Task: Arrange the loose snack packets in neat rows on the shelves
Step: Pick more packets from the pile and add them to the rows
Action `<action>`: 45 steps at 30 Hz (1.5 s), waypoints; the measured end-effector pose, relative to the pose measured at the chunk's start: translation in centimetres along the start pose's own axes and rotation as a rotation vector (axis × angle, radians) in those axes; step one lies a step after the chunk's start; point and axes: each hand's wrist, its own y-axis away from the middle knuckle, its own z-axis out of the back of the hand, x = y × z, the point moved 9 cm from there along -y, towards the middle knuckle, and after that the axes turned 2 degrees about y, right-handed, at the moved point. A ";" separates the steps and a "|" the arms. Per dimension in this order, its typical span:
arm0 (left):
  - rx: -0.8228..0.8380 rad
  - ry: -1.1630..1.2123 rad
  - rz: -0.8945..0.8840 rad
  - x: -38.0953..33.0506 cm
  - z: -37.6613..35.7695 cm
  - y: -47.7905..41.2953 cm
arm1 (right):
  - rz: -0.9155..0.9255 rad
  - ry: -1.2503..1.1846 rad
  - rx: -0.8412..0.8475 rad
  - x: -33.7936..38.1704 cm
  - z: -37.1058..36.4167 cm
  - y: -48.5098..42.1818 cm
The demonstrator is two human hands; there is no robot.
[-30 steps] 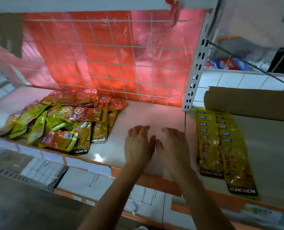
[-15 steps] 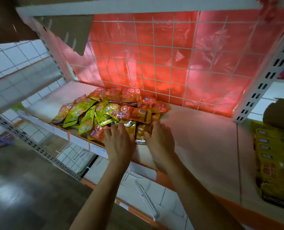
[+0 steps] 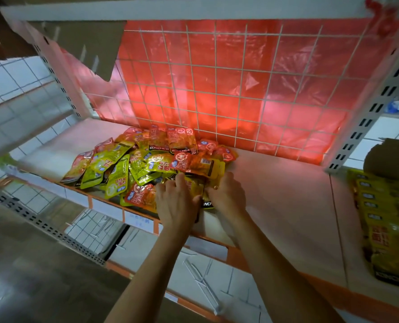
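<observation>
A loose pile of snack packets (image 3: 147, 166), yellow-green and orange-red, lies jumbled on the left half of the white shelf (image 3: 282, 206). My left hand (image 3: 175, 201) and my right hand (image 3: 226, 194) rest side by side on the pile's front right corner. Both close on a yellow packet (image 3: 197, 185) with a black strip, which shows between them. The left fingers lie over its top; the right fingers curl on its right edge. Yellow packets in neat overlapping rows (image 3: 384, 220) lie on the neighbouring shelf at far right.
A wire grid backed with red plastic (image 3: 217, 89) closes the shelf's back. A slotted white upright (image 3: 368, 113) divides the two bays. A brown cardboard roll (image 3: 391, 157) lies behind the neat rows. White boxes (image 3: 147, 248) sit on the lower shelf.
The view swung left from the neat rows to the loose pile. Both hands moved from the bare shelf onto the pile's front right corner and closed on a yellow packet.
</observation>
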 end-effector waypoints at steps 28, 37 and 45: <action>0.722 1.287 0.222 -20.0 -8.8 7.7 | -0.239 -0.282 -0.495 -21.1 22.6 7.2; 0.835 1.235 0.136 -26.6 -9.7 12.4 | -0.352 -0.286 -0.593 -27.1 27.4 9.5; 0.801 1.027 0.014 -28.6 -10.4 14.7 | -0.377 -0.329 -0.551 -29.5 27.3 9.8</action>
